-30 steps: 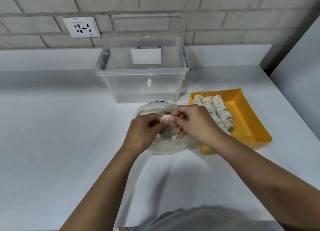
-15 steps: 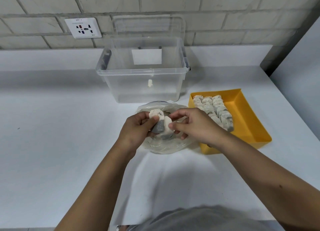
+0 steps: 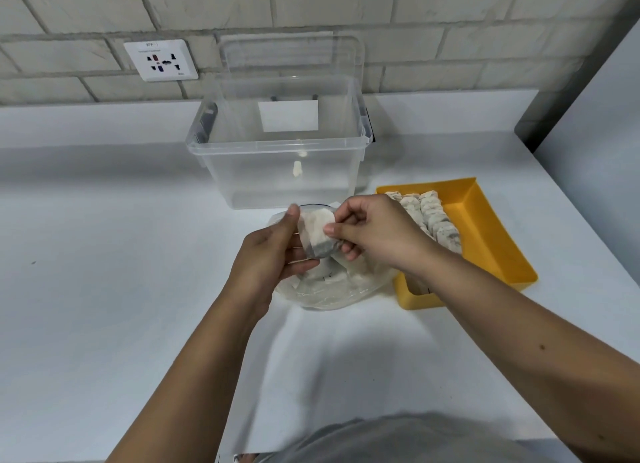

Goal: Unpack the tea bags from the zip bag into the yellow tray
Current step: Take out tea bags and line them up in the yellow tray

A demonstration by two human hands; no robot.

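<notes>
Just above the mouth of the zip bag, the left hand and right hand meet on one tea bag. The left hand grips it with the thumb upright along its near-left edge and the fingers curled beneath. The right hand pinches its upper right corner between thumb and forefinger.

The zip bag lies on the white counter directly under both hands. The yellow tray sits just right of the right hand, its near-left corner touching or almost touching the zip bag. A row of tea bags runs along the tray's left side, and bare tray floor lies right of the row. A clear bin stands close beyond the hands, and bare counter stretches away left of the left hand.

The right wrist covers the near end of the row and part of the tray's left wall. What remains inside the zip bag is hard to make out through the crumpled plastic, and the left palm hides the tea bag's lower edge.

A second ago both hands were down at the zip bag's mouth; since then the tea bag has been lifted clear of it.
</notes>
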